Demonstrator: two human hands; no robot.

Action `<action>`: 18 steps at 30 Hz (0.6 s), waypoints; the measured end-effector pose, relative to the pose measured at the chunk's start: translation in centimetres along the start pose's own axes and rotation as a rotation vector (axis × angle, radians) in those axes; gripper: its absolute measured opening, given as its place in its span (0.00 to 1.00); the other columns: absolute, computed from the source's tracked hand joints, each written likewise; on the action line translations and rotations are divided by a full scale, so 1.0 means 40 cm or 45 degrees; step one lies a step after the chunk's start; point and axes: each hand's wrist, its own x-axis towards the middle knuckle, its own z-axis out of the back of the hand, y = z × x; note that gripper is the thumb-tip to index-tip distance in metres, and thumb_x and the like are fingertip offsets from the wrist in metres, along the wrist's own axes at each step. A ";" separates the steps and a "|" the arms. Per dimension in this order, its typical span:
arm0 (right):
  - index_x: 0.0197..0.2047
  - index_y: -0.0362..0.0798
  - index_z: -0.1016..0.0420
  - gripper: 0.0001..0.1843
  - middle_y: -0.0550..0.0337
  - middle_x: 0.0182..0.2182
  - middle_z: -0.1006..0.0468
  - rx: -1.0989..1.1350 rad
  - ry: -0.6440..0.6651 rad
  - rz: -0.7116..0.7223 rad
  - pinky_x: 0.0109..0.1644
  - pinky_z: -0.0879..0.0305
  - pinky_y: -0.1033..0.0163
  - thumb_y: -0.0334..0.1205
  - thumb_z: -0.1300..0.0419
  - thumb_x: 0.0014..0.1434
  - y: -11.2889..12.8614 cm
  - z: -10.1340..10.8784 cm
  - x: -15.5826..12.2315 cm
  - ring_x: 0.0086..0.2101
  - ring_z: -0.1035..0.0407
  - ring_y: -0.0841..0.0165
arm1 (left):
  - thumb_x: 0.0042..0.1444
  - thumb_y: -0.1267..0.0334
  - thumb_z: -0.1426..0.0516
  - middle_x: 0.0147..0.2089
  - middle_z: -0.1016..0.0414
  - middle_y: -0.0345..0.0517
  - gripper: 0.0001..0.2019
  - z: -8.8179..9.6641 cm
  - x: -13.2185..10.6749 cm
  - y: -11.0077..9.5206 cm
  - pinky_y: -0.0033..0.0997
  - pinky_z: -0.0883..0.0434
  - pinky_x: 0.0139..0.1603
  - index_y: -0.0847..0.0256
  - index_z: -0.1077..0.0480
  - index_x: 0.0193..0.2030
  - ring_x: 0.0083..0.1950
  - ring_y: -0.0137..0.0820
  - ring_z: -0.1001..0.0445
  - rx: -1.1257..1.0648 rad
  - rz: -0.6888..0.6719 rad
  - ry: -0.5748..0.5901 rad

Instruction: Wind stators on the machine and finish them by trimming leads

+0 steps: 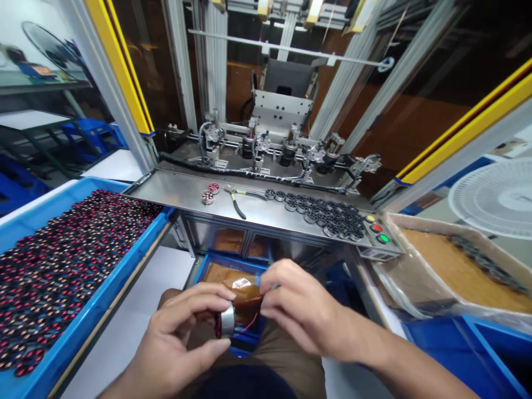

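Note:
My left hand [178, 332] holds a small motor stator [227, 320] above my lap, gripping its silver outer ring between thumb and fingers. A thin red wire [251, 321] runs from the stator toward my right hand [293, 305]. The right hand's thumb and fingers are pinched together beside it, to the right. What lies between those fingertips is mostly hidden, so I cannot make it out. Under both hands sits a blue bin [203, 266] with brown sheet material [228, 277] inside.
On the metal ledge [183, 191] lie two wound cores [208, 197], cutting pliers [236, 202] and many dark cores [316, 210]. A button box [380, 244] stands at its right end. Left is a blue tray [141, 241] of wound cores; right, a lined carton [394, 266]. Behind is a machine [282, 111].

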 end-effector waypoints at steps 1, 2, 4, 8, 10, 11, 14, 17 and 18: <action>0.38 0.46 0.29 0.02 0.53 0.38 0.25 0.034 -0.026 -0.036 0.44 0.31 0.58 0.34 0.42 0.64 -0.035 0.000 0.025 0.40 0.31 0.66 | 0.51 0.74 0.36 0.50 0.22 0.48 0.19 0.002 -0.003 0.003 0.31 0.23 0.50 0.50 0.25 0.48 0.54 0.38 0.23 -0.076 0.043 -0.063; 0.40 0.46 0.29 0.04 0.52 0.40 0.25 0.030 -0.064 -0.101 0.47 0.31 0.58 0.38 0.40 0.63 -0.075 -0.004 0.055 0.42 0.31 0.66 | 0.51 0.74 0.36 0.50 0.23 0.48 0.18 0.003 -0.005 0.005 0.31 0.23 0.50 0.50 0.24 0.47 0.54 0.38 0.24 -0.147 0.086 -0.129; 0.46 0.46 0.29 0.15 0.49 0.47 0.25 -0.144 -0.150 -0.312 0.55 0.34 0.56 0.46 0.36 0.60 -0.170 -0.026 0.127 0.49 0.31 0.63 | 0.52 0.72 0.35 0.52 0.23 0.49 0.16 0.002 -0.007 0.009 0.32 0.24 0.52 0.52 0.24 0.47 0.55 0.39 0.24 -0.267 0.174 -0.246; 0.60 0.37 0.35 0.33 0.36 0.60 0.34 -0.459 -0.036 -0.678 0.65 0.45 0.53 0.50 0.36 0.59 -0.345 -0.109 0.248 0.61 0.41 0.55 | 0.51 0.68 0.34 0.53 0.24 0.51 0.14 0.006 -0.010 0.020 0.31 0.23 0.47 0.57 0.23 0.46 0.50 0.39 0.22 -0.441 0.304 -0.453; 0.63 0.34 0.39 0.40 0.30 0.63 0.39 -0.504 0.026 -0.755 0.66 0.49 0.46 0.54 0.37 0.57 -0.396 -0.148 0.278 0.63 0.45 0.47 | 0.51 0.65 0.34 0.51 0.22 0.52 0.13 0.016 -0.012 0.029 0.30 0.22 0.41 0.58 0.22 0.44 0.48 0.39 0.21 -0.463 0.333 -0.517; 0.64 0.34 0.39 0.42 0.28 0.63 0.40 -0.527 0.061 -0.788 0.65 0.49 0.43 0.56 0.37 0.57 -0.411 -0.162 0.286 0.64 0.46 0.44 | 0.51 0.64 0.34 0.50 0.22 0.53 0.12 0.023 -0.013 0.034 0.30 0.22 0.39 0.59 0.22 0.43 0.48 0.40 0.22 -0.452 0.339 -0.540; 0.63 0.37 0.38 0.40 0.29 0.60 0.36 -0.579 0.150 -0.837 0.63 0.51 0.37 0.59 0.40 0.58 -0.430 -0.174 0.295 0.61 0.44 0.40 | 0.53 0.62 0.36 0.49 0.20 0.52 0.09 0.038 -0.014 0.041 0.28 0.22 0.39 0.60 0.23 0.41 0.49 0.40 0.22 -0.417 0.321 -0.628; 0.62 0.40 0.36 0.36 0.34 0.57 0.33 -0.595 0.204 -0.849 0.61 0.47 0.38 0.57 0.42 0.60 -0.435 -0.157 0.294 0.59 0.40 0.43 | 0.55 0.62 0.37 0.48 0.20 0.52 0.08 0.042 -0.014 0.038 0.30 0.22 0.41 0.60 0.24 0.41 0.49 0.40 0.21 -0.401 0.315 -0.687; 0.62 0.41 0.36 0.34 0.36 0.57 0.33 -0.592 0.215 -0.852 0.60 0.46 0.39 0.56 0.42 0.60 -0.436 -0.151 0.292 0.58 0.40 0.45 | 0.55 0.62 0.37 0.48 0.20 0.52 0.08 0.042 -0.013 0.037 0.31 0.22 0.41 0.60 0.24 0.41 0.49 0.40 0.21 -0.395 0.317 -0.697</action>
